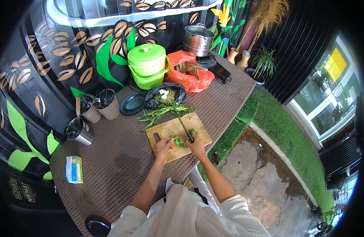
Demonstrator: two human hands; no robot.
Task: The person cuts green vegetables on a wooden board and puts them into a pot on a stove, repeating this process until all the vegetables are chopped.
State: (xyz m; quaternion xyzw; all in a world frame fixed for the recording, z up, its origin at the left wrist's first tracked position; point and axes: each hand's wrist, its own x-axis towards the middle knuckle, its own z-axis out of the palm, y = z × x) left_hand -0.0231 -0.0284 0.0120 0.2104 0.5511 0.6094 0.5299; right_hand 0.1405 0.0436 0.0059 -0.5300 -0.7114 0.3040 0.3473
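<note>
On the table lies a wooden cutting board [162, 156] with a slot near its left end. My right hand [196, 147] is closed round the black handle of a knife [183, 125], whose blade points away across the board. Close to the board's left side, my left hand [163, 148] is closed, its fingertips at the edge of some green leaves [179, 142]. Whether it grips a leaf I cannot make out. A small heap of cut greens [193, 131] sits right of the blade. Long leafy stems [162, 113] lie along the board's far edge.
Behind the stems stand a black plastic bag [150, 98] of scraps, a dark plate [132, 104], a green lidded bucket [147, 65] and a red plastic bag [182, 81]. A steel pot [198, 41] and portable stove [219, 71] are farther back. Cutlery holders [107, 104] stand left.
</note>
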